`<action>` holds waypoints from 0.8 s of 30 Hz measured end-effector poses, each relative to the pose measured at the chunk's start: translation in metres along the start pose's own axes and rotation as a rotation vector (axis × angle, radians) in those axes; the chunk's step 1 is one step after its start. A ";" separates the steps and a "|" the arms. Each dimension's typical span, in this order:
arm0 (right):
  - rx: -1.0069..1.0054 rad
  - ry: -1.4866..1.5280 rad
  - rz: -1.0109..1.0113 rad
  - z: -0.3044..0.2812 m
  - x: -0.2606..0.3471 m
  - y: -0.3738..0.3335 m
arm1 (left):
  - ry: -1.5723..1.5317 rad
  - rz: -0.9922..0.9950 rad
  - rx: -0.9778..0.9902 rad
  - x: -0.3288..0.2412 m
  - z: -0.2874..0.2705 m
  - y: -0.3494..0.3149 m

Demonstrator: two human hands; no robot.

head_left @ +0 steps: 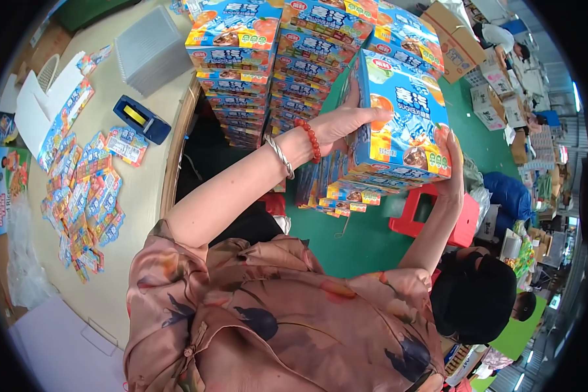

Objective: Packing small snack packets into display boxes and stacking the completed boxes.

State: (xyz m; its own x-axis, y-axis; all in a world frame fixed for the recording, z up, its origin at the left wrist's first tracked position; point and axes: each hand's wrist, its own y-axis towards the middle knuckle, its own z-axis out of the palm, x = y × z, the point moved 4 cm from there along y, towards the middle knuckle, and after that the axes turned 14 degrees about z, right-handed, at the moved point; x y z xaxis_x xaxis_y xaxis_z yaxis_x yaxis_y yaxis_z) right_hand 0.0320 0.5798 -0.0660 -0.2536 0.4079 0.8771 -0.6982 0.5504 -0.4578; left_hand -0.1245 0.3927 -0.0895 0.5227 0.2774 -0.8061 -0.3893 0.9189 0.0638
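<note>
Head view: both hands are on a blue carton (402,114) printed with orange fruit and splashes, held out in front of the chest, over to the right of the tabletop (140,209). The left hand (349,124) has its grip on the carton's left side, with the thumb laid across the printed face; a red bead bracelet (311,140) and a silver bangle (280,157) circle that wrist. The right hand (451,160) grips the opposite side near the lower right corner, so the carton sits between the two palms. Similar boxes (333,196) show below it, though from this angle I can't tell whether it touches them.

Just beyond the left forearm rise tall stacks of matching cartons (235,59). On the tabletop lie a dark blue tape dispenser (151,124), a spread pile of small colourful packets (88,196), an open white box (42,108) and a stack of clear plastic trays (153,55). Near the right forearm, a red stool (460,219) stands on the green floor (353,245).
</note>
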 end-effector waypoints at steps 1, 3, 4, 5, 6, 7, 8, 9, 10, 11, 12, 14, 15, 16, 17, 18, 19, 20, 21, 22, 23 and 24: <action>0.009 0.026 -0.004 -0.006 0.000 -0.001 | -0.003 0.006 0.005 -0.003 0.004 0.000; -0.003 0.038 -0.051 -0.016 -0.003 -0.006 | 0.017 -0.002 0.031 -0.005 0.012 -0.002; 0.027 0.079 -0.068 -0.017 -0.006 -0.004 | 0.011 -0.022 0.042 -0.008 0.014 -0.005; 0.058 0.121 -0.084 -0.018 -0.007 -0.002 | 0.010 -0.015 0.032 -0.002 0.011 -0.003; 0.024 0.154 -0.126 -0.021 -0.009 -0.002 | 0.028 0.048 0.020 0.008 0.007 0.003; 0.118 0.232 -0.079 -0.014 -0.006 -0.005 | 0.043 0.106 0.016 0.010 0.009 0.006; 0.213 0.310 -0.031 -0.008 -0.003 -0.007 | 0.077 0.133 0.006 0.014 0.009 0.007; 0.178 0.312 -0.021 -0.009 -0.005 -0.001 | 0.073 0.132 0.000 0.018 0.006 0.007; 0.164 0.315 -0.024 -0.013 -0.011 0.011 | 0.052 0.122 0.015 0.021 0.009 0.007; -0.031 0.271 -0.026 -0.024 -0.019 0.031 | 0.032 0.113 0.027 0.022 0.012 0.007; -0.211 0.220 -0.021 -0.029 -0.025 0.045 | -0.012 0.058 0.019 0.029 0.005 0.008; -0.193 0.205 -0.017 -0.019 -0.025 0.046 | -0.041 0.057 0.015 0.034 0.006 0.008; -0.181 0.196 -0.016 -0.009 -0.031 0.052 | -0.067 0.052 0.017 0.037 0.006 0.010; -0.179 0.191 -0.010 0.002 -0.042 0.048 | -0.044 0.040 0.026 0.034 0.010 0.009; -0.180 0.187 -0.005 0.002 -0.046 0.047 | -0.052 0.032 0.025 0.032 0.013 0.006; -0.182 0.182 0.001 0.001 -0.050 0.046 | -0.024 -0.011 0.035 0.031 0.016 0.003; -0.175 0.179 0.004 0.002 -0.052 0.049 | 0.010 -0.047 0.041 0.027 0.017 0.001; -0.169 0.176 0.007 0.003 -0.055 0.051 | 0.037 -0.017 0.053 0.026 0.018 0.001; -0.165 0.173 0.010 0.003 -0.057 0.053 | 0.034 -0.023 0.052 0.033 0.017 0.003; -0.155 0.169 0.016 0.005 -0.064 0.047 | 0.111 -0.015 0.029 0.037 0.016 0.004; -0.146 0.165 0.021 0.003 -0.068 0.042 | 0.187 -0.007 0.007 0.040 0.014 0.004; -0.136 0.162 0.025 -0.001 -0.068 0.046 | 0.118 0.007 0.026 0.044 0.015 0.004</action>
State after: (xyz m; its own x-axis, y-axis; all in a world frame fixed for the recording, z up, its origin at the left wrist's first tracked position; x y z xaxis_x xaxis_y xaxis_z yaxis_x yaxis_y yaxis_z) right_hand 0.0179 0.5778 -0.1463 -0.1513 0.5285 0.8353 -0.5938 0.6270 -0.5043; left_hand -0.0917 0.4128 -0.1158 0.4267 0.2505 -0.8690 -0.3724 0.9243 0.0835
